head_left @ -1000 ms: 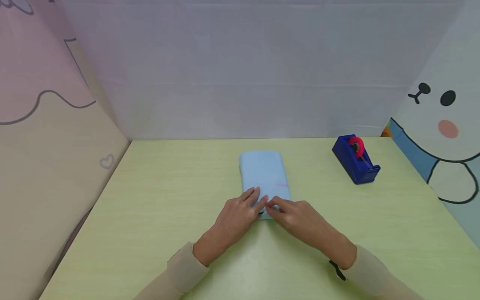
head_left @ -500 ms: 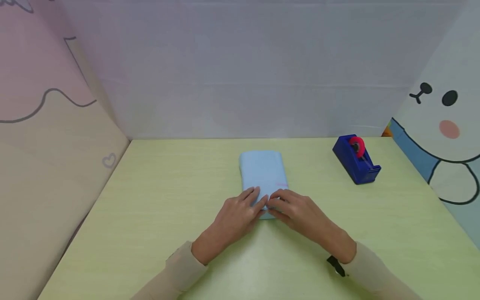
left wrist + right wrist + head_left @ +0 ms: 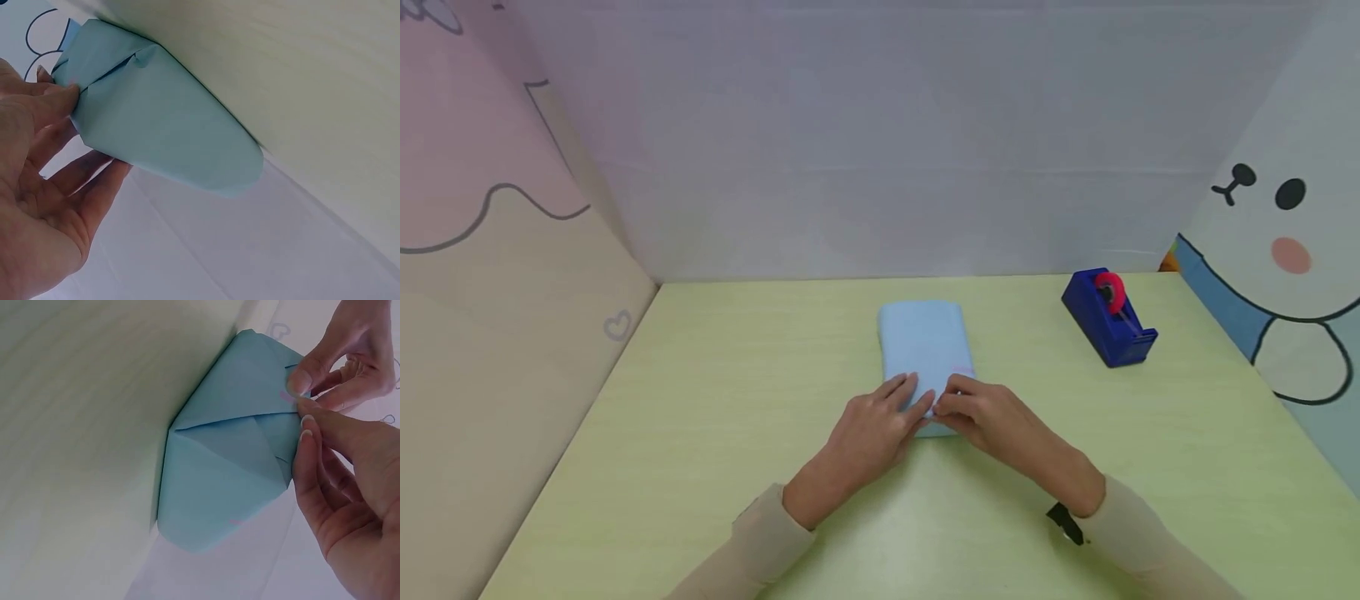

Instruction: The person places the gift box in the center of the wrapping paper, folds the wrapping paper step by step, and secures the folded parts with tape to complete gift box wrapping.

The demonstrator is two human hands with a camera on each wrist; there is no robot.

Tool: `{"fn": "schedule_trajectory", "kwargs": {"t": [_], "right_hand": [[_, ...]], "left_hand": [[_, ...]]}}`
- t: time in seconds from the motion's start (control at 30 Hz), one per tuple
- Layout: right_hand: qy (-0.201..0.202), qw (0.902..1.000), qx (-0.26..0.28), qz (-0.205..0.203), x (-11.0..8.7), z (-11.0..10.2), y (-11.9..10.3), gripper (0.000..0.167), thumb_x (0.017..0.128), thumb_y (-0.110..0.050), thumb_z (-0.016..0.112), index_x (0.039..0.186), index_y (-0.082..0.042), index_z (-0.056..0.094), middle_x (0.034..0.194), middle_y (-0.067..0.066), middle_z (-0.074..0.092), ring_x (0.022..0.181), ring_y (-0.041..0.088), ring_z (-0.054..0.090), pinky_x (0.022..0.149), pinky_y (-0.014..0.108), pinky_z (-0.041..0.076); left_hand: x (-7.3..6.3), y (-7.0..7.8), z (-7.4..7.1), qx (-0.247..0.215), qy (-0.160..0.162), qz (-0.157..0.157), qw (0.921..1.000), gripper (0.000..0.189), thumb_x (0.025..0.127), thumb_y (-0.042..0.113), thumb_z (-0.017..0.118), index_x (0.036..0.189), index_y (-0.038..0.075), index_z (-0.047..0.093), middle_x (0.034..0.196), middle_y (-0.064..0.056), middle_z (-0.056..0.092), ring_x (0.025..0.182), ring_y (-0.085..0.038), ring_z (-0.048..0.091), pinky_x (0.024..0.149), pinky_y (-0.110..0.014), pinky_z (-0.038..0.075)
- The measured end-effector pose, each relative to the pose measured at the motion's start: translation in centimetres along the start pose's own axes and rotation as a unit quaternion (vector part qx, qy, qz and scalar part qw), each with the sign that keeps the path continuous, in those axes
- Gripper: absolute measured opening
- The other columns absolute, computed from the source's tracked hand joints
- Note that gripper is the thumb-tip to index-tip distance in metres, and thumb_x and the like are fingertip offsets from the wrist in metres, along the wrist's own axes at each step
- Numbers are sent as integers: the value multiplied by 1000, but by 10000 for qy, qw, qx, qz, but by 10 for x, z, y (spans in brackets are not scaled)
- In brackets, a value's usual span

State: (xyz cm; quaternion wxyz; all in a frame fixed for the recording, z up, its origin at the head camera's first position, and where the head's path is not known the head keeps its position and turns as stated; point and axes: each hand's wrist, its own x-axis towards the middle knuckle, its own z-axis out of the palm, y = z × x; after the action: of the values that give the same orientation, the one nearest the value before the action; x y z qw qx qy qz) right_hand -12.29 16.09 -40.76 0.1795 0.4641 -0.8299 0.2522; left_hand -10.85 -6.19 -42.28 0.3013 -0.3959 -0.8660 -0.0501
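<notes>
A light blue paper-wrapped package [image 3: 925,337] lies on the table, and the folded flaps [image 3: 228,419] of its near end show in the right wrist view. My left hand [image 3: 872,429] rests on its near left part. Those fingers lie fairly straight over the top, and the thumb [image 3: 301,381] presses on the folded end beside a small pink mark. Close by, my right hand [image 3: 996,425] pinches the paper at the near end between thumb and fingertips. What exactly lies between those fingertips is hard to make out.
A blue tape dispenser [image 3: 1108,321] with a red-cored roll stands at the back right of the light table [image 3: 737,358]. Pale sheeting [image 3: 880,150] rises behind, with printed side walls [image 3: 1270,275]. A black strap [image 3: 1065,523] hangs at my right wrist.
My right hand has moved slightly up and left over the near end, its fingertips regrouping into a pinch. My left hand and the package have stayed nearly in place.
</notes>
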Motion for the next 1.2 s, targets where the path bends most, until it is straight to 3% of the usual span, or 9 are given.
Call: {"fn": "schedule_trajectory", "kwargs": {"t": [0.23,0.47,0.67,0.8,1.03,1.13,1.2], "right_hand": [[-34,9978,615,248,-1,-5,2,15,86,2,79,95,-8,74,95,0,66,75,7,59,66,19,53],[175,9931,893,741,-3,-8,4,11,89,1,78,94,-9,73,91,-4,65,66,1,54,58,19,50],[394,9891,632,1271,-5,-11,7,12,87,0,79,93,-9,73,89,-3,67,64,2,54,56,26,51],[474,9846,422,1630,-7,-11,10,13,87,-2,81,91,-9,71,89,-3,67,64,4,54,56,24,49],[484,9736,527,2167,-9,-12,16,16,88,-5,81,96,-6,67,92,5,65,67,11,60,60,30,54],[480,9690,634,2340,-10,-13,18,18,89,-6,80,100,-3,66,96,10,66,70,14,63,62,31,56],[462,9682,658,2367,-11,-14,18,19,89,-6,80,101,-3,66,97,12,66,71,16,64,62,29,55]], "left_hand": [[1,-5,-4,-283,-301,-108,9991,38,90,33,82,121,14,76,121,-13,72,112,-26,70,60,-29,60],[4,-9,-6,-915,-160,-397,9949,25,92,22,80,112,7,79,114,-11,74,107,-25,69,67,-31,61],[7,-13,-6,-1189,65,-706,9904,14,90,13,80,102,6,78,103,-9,72,96,-24,65,80,-32,59],[7,-14,-3,-1202,197,-1056,9869,14,89,12,81,99,5,75,98,-9,69,90,-25,63,76,-32,57],[6,-14,0,-1343,-46,-1986,9708,32,90,20,81,111,0,69,109,-17,63,94,-28,62,70,-35,59],[5,-14,-1,-1487,-297,-2182,9641,41,93,25,79,121,-1,65,119,-19,59,99,-30,62,70,-38,60],[4,-15,-1,-1524,-428,-2149,9637,44,94,27,78,125,0,64,125,-20,58,107,-32,62,76,-40,60]]}}
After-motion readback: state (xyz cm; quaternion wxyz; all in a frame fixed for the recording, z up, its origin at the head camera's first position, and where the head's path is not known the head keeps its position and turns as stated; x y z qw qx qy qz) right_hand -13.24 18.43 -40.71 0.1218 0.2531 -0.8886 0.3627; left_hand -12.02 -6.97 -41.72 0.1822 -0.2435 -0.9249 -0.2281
